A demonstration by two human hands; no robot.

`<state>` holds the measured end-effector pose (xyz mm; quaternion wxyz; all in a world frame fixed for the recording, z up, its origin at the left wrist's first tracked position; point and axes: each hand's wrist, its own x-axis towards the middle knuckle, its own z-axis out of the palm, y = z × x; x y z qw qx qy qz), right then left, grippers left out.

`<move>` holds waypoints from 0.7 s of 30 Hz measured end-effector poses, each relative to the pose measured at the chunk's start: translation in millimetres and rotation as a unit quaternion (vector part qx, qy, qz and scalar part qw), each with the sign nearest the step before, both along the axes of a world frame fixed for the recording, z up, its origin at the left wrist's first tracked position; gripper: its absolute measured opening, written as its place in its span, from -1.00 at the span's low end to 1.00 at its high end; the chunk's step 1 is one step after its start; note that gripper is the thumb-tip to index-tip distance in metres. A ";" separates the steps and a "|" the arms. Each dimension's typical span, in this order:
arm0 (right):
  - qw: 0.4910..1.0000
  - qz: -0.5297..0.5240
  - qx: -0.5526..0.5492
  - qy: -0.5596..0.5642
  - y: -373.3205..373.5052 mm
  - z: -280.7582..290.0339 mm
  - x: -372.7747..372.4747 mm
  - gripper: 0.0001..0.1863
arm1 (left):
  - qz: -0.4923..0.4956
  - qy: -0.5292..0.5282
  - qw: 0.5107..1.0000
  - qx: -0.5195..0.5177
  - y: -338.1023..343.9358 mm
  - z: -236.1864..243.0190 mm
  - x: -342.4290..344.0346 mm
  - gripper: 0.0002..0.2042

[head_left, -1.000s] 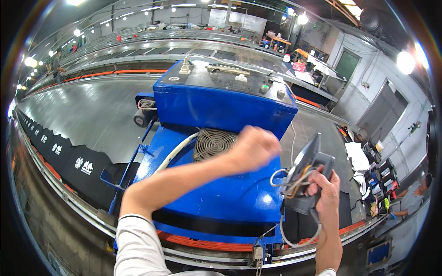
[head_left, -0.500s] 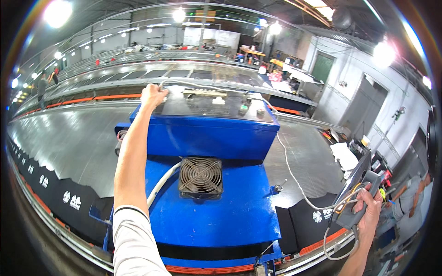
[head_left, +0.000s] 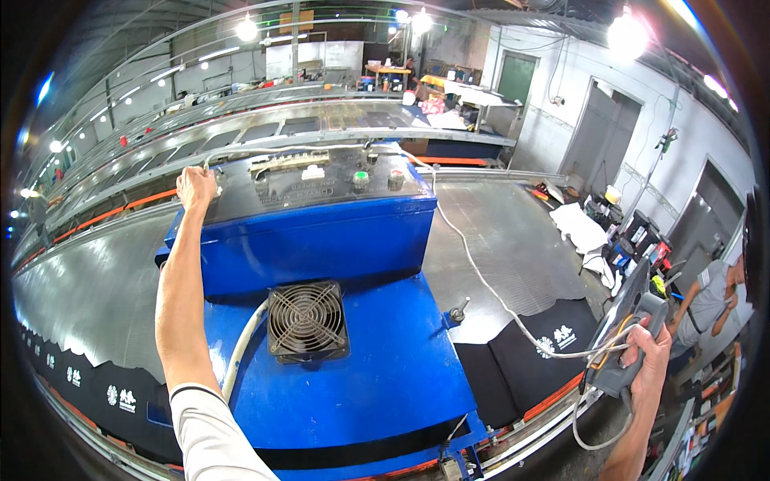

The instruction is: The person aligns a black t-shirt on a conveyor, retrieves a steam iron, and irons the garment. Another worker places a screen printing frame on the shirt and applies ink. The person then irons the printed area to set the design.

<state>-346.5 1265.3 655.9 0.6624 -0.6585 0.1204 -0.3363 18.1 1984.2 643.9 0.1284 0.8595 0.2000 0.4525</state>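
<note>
A blue box-shaped machine [head_left: 353,385] with a round fan grille [head_left: 307,321] stands in front of me over a long metal table [head_left: 513,240]. My left hand [head_left: 198,186] is closed at the upper left corner of its dark control panel [head_left: 321,184]; what the fingers grip there is hidden. On the right, my right hand [head_left: 648,361] is wrapped round a grey handheld device [head_left: 622,365] with a dark flat panel. A pale cable [head_left: 497,293] runs from this device to the machine's top. Below the device lies a black fabric piece [head_left: 545,345] with a white print.
More printed black fabric pieces [head_left: 120,405] line the table's near edge at left. A white cloth [head_left: 581,232] and containers sit at right. A person [head_left: 710,297] in grey stands beyond them. Further long tables [head_left: 337,116] extend behind the machine.
The view has swung to the right, so the machine and my left hand appear further left. More of the black fabric at right shows. Both hands keep their grips.
</note>
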 end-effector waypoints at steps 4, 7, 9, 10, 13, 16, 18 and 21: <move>1.000 0.007 0.006 0.005 -14.1 -10.8 0.0 -0.80 | 0.029 -0.081 0.993 0.085 2.3 5.2 8.9 -0.73; 1.000 0.015 -0.017 0.012 -14.0 -11.6 7.1 -0.81 | -0.018 -0.050 0.995 0.082 -25.8 107.0 0.4 -0.67; 0.999 0.031 0.005 0.006 -17.7 -20.9 10.5 -0.81 | -0.105 0.022 0.992 0.070 -51.2 163.0 9.6 -0.68; 0.999 0.031 0.014 0.002 -18.0 -24.0 12.7 -0.80 | -0.137 0.052 0.987 0.059 -63.8 176.4 23.5 -0.68; 0.999 0.027 0.020 -0.011 -12.3 -26.1 18.4 -0.80 | -0.129 0.014 0.984 0.123 -157.1 158.2 41.8 -0.70; 0.999 0.047 0.020 -0.013 -14.7 -27.6 7.5 -0.78 | -0.179 0.021 0.982 0.059 -229.8 128.4 73.8 -0.69; 1.000 0.018 -0.005 -0.016 -29.1 -27.1 -4.7 -0.76 | -0.253 -0.036 0.966 0.039 -302.6 115.3 102.1 -0.66; 0.999 -0.044 -0.004 0.006 -34.1 -21.7 -16.5 -0.75 | -0.317 -0.131 0.937 0.071 -358.7 99.4 123.7 -0.63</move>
